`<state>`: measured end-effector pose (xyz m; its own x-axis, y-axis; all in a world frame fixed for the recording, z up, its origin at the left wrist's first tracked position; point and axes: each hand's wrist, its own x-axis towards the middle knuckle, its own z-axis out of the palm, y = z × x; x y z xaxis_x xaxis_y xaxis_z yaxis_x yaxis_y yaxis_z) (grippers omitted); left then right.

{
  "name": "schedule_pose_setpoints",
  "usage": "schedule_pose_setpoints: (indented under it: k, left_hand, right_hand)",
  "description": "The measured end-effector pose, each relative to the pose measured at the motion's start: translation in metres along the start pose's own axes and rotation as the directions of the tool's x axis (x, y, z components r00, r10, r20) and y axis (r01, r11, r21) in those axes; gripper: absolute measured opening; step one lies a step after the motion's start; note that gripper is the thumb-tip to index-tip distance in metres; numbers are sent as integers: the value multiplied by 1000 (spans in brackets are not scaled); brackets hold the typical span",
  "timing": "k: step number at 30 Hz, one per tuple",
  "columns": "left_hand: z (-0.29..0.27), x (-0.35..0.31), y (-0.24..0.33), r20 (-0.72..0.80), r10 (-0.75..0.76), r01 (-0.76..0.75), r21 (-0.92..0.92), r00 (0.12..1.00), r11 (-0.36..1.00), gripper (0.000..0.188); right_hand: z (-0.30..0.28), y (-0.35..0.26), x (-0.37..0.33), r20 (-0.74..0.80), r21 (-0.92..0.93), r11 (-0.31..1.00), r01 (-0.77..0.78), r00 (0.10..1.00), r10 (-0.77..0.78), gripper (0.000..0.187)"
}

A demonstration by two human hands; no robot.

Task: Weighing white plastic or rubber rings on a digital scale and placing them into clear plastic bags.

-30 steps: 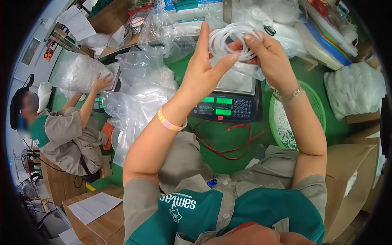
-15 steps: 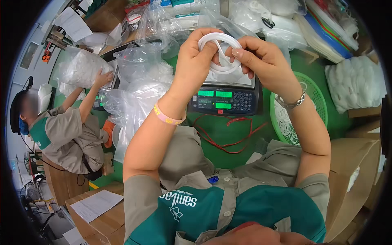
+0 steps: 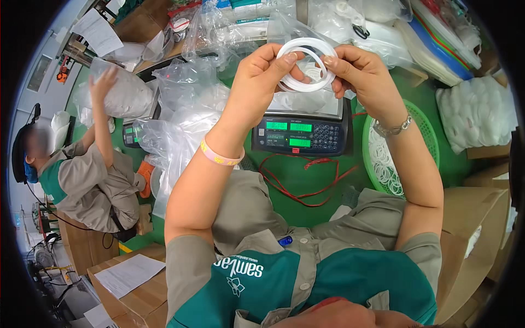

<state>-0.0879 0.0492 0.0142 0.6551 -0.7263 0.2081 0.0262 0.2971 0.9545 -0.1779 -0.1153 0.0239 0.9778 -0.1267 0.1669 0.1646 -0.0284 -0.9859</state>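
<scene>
Head view:
- Left hand [image 3: 261, 72], upper middle of the frame; grip pinching the left side of the held rings [image 3: 306, 42], thumb in front.
- Right hand [image 3: 365, 77], upper middle, just right of centre; grip pinching the right side of the same rings.
- Held rings: white, smooth, overlapping, raised between both hands above the scale; exact count unclear.
- Scale [image 3: 302, 135], centre of the frame; dark body, green-lit displays, keypad at right, pale plastic on the pan.
- Red cord [image 3: 298, 197], looped on the green floor [image 3: 279, 216] below the scale.
- Green basket [image 3: 432, 147], right of centre, partly behind the right forearm; loose white rings [image 3: 381, 164] inside.
- Clear plastic bags [image 3: 188, 98], heaped left of the scale.
- Pale bagged bundle [image 3: 474, 116], right edge of the frame.
- Co-worker [image 3: 82, 177], far left; one hand raised near a filled white bag [image 3: 126, 98].
- Paper sheet [image 3: 127, 273], lower left, flat on a cardboard box [image 3: 139, 300].
- Pink wristband [image 3: 220, 155], left wrist; metal bracelet [image 3: 395, 129], right wrist.
</scene>
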Motion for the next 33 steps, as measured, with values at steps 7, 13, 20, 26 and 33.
schedule_pose_setpoints:
  k: [7,13,20,26,33]
  left_hand:
    - [-16,2,-2,-131,67,-56,85,989,995,14]
    - [-26,8,-30,130,28,-125,834,991,538,55]
    - [-32,11,-50,129,-86,-82,908,988,411,51]
    - [-43,19,-47,72,-35,-47,875,997,482,51]
    - [-44,16,-29,64,-18,-42,808,998,588,52]
  right_hand:
    - [-13,17,23,58,-55,998,-9,998,13,34]
    - [-32,109,93,183,-882,465,76,965,188,27]
    - [-22,221,108,-39,-999,-43,-27,949,313,29]
    - [-39,178,129,-49,-964,260,-58,998,41,14]
    - [-46,107,114,-19,-641,768,3,1000,-20,15]
